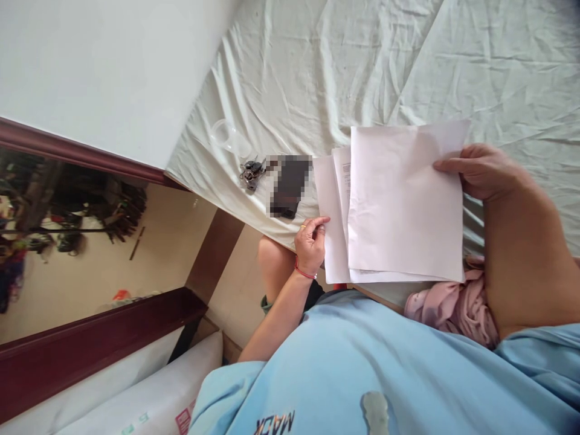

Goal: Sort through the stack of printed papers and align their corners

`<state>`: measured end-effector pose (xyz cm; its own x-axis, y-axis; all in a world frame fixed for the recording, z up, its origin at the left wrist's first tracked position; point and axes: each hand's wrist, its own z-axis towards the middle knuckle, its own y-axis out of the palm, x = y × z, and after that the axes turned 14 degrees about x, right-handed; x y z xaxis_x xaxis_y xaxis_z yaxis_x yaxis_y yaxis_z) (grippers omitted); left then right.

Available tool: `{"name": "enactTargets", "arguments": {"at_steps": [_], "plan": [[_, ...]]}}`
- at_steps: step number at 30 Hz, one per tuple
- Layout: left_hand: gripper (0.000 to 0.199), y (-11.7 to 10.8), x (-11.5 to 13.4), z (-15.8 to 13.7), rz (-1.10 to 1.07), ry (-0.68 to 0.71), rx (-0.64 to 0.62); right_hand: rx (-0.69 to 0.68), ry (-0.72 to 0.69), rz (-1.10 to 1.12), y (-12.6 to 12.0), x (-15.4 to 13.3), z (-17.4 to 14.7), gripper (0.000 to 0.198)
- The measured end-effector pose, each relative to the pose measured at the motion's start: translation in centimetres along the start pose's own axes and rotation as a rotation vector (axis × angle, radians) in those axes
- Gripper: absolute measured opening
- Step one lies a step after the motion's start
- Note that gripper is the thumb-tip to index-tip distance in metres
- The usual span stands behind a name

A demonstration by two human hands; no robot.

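Nearest the camera is the person's light blue shirt [362, 368], filling the lower right of the view, with a pink cloth [453, 305] bunched just above it against the right forearm. Beyond that runs the edge of a bed covered by a wrinkled pale green sheet [362, 66]; the edge slants from the upper left down toward the person's lap, and a bare knee [274, 263] sits tight against it. Most of the sheet past the papers lies open, up and to the right. A loose stack of white papers [403, 205] rests over the bed edge, the sheets fanned so that three left margins show one behind another. The left hand [312, 241], with a ring and a red band at the wrist, pinches the lower left edge of the outermost sheet between thumb and fingers. The right hand [480, 169] is closed on the stack's far right edge, thumb on top and fingers hidden under the paper. Just left of the papers, on the sheet, lies a dark flat thing [290, 184], blurred so that it cannot be made out, touching or nearly touching the nearest page. Beside it is a bunch of keys [251, 172], and a little farther a clear plastic lid [226, 136]. To the left, dark red wooden trim [104, 341] frames a cream wall and a white panel [99, 66].
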<state>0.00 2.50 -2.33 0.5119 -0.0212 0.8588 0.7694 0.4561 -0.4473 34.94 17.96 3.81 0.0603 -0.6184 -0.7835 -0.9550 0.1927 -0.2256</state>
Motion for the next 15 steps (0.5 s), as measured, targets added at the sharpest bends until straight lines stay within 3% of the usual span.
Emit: {"name": "enactTargets", "arguments": {"at_steps": [6,15], "plan": [[0.024,0.36,0.27,0.58,-0.063,-0.113,-0.032,-0.053,0.021,0.049,0.07,-0.08,-0.33,0.004],[0.037,0.74,0.15,0.62,-0.126,-0.127,-0.009,-0.206,0.02,0.086,0.99,0.65,-0.42,0.012]]}}
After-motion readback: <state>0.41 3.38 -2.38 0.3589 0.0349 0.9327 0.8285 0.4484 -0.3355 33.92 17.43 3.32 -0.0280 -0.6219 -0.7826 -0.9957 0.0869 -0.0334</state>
